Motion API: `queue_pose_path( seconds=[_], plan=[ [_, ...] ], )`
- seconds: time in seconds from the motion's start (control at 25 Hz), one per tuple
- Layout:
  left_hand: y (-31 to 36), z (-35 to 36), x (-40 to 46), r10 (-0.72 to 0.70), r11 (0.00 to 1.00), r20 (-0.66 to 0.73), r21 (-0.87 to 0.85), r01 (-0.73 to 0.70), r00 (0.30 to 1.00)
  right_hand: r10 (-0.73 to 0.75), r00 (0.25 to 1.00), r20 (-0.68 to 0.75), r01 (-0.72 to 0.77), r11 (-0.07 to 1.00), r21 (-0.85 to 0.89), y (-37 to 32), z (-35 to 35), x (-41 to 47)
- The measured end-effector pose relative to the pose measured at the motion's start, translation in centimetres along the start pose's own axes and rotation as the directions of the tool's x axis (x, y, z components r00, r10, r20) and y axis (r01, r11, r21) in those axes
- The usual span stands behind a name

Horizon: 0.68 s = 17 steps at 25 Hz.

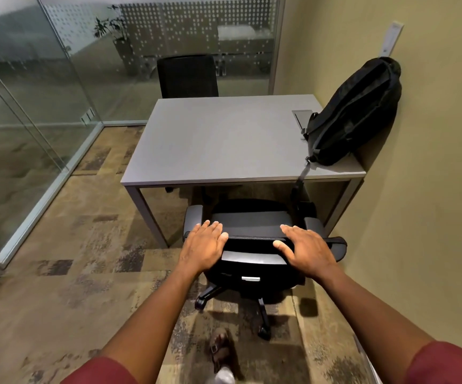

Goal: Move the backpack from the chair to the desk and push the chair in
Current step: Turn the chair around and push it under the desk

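Head view — left hand [206,243] and right hand [304,249] flat, fingers spread, grip open — atop chair [254,239] backrest.

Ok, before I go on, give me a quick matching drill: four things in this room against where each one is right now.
Things:
1. backpack
2. near chair
3. far chair
4. left hand and right hand

Places:
A. beyond the far edge of the desk
B. flat on top of the near chair's backrest
C. on the desk's right side, leaning on the wall
D. in front of the desk, seat partly under its near edge

Pairs: 1-C, 2-D, 3-A, 4-B
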<state>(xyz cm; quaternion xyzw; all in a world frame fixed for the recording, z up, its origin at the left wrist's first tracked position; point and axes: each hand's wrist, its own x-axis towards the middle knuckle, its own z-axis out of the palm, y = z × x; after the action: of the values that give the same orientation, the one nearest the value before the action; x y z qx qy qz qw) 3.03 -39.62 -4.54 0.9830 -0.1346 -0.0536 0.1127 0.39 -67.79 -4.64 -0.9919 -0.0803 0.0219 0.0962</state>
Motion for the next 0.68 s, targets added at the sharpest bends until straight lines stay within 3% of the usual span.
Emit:
queue_pose_path(
  seconds=[0.16,0.68],
  plan=[
    [0.7,-0.5,4.2,-0.095,0.995,-0.075,0.022,0.097,0.993,-0.005,1.000,-0.001,0.005,1.000,0.009,1.2,-0.4,3.3],
    [-2.4,-1.9,17.2,-0.081,0.991,-0.066,0.103,0.088,0.994,-0.008,1.000,0.015,0.008,1.000,0.021,3.9,-0.9,16.9]
  ],
)
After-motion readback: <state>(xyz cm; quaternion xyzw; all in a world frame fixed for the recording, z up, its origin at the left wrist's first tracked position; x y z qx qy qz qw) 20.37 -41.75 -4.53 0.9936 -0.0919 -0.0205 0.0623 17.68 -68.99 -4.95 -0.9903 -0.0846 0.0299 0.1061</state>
